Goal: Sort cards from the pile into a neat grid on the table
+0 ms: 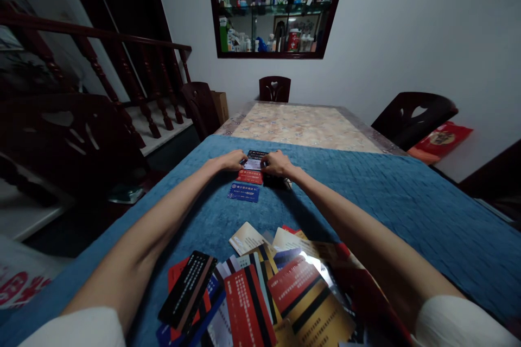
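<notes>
My left hand (232,161) and right hand (277,163) pinch the top card (254,160); a bump could mess the row.

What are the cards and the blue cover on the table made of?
The cards in the heap look like glossy plastic: light glares off one and several carry dark stripes. The blue cover looks like soft quilted cloth, matte with a stitched bumpy pattern. The bare table beyond seems polished, marbled stone, though that is uncertain.
</notes>
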`<control>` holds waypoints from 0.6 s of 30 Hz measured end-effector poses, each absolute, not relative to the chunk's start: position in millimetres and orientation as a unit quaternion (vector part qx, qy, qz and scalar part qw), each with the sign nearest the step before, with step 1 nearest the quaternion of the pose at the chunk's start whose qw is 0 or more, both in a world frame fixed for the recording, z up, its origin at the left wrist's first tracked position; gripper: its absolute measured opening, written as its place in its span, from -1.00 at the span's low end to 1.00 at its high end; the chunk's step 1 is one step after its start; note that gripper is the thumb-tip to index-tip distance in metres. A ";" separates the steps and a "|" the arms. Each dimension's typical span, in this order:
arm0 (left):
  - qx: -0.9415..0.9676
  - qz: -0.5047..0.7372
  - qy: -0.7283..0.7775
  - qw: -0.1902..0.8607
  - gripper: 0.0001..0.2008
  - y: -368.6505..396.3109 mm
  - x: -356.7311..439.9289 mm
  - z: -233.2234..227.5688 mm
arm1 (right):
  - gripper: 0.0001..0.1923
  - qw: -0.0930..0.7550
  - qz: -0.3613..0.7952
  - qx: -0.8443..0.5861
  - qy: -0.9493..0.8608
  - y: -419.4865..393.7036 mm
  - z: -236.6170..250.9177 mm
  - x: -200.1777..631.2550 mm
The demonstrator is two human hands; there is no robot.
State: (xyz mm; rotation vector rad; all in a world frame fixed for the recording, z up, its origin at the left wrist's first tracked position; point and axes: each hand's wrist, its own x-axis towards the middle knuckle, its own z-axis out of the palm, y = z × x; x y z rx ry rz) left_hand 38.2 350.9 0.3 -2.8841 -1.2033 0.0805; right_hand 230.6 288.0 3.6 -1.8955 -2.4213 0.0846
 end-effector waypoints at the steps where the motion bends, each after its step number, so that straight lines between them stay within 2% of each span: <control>1: -0.923 0.025 -0.385 0.008 -0.72 351.0 38.1 0.0 | -0.67 0.033 0.028 -0.616 -0.787 288.1 3.9 230.7; 18: -0.913 -0.015 -0.408 0.018 -0.63 347.7 39.1 -7.8 | -0.67 0.026 0.037 -0.616 -0.786 287.5 5.9 233.3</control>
